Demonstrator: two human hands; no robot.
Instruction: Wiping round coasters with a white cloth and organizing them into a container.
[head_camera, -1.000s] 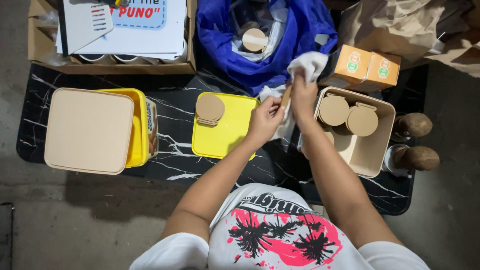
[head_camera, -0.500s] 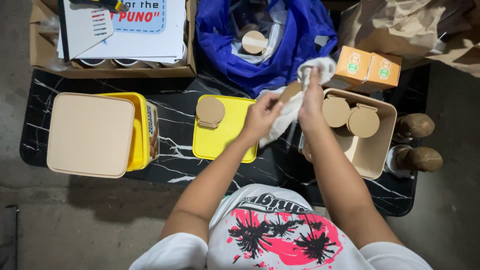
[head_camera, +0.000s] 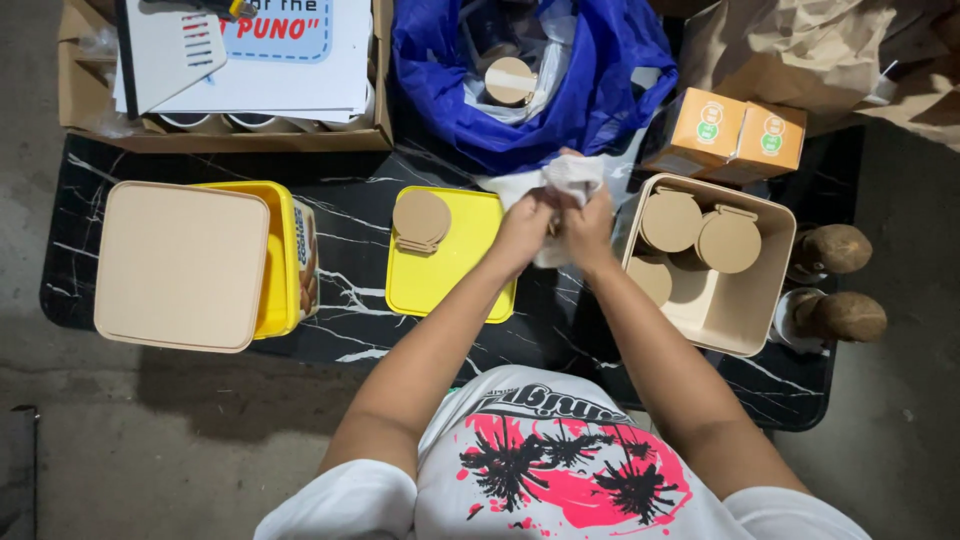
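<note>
Both hands are bunched together over the middle of the black marbled surface (head_camera: 330, 290), and they're wrapped up in a white cloth (head_camera: 560, 185). The left hand (head_camera: 525, 225) has its grip closed on the cloth from the yellow-lid side; the right hand (head_camera: 588, 225) is clenched on it too, pressed right against the left. Whether anything sits inside that cloth, I can't tell, the folds hide it.

The cloth sits just in front of the blue plastic bag (head_camera: 600, 90), which gapes open with a round tan lid (head_camera: 510, 80) showing inside. Just left of the hands lies a flat yellow lid (head_camera: 450, 280) with a tan disc (head_camera: 421, 220) resting on its far corner. Just right of them stands a beige square tub (head_camera: 725, 320) with several round tan lids (head_camera: 728, 242) in it. Two orange cartons (head_camera: 735, 135) lie beyond the tub. Off to the far left, a yellow box (head_camera: 285, 260) carries a beige square cover (head_camera: 180, 265), well apart from the hands. A cardboard box (head_camera: 240, 140) of papers sits beyond that.
</note>
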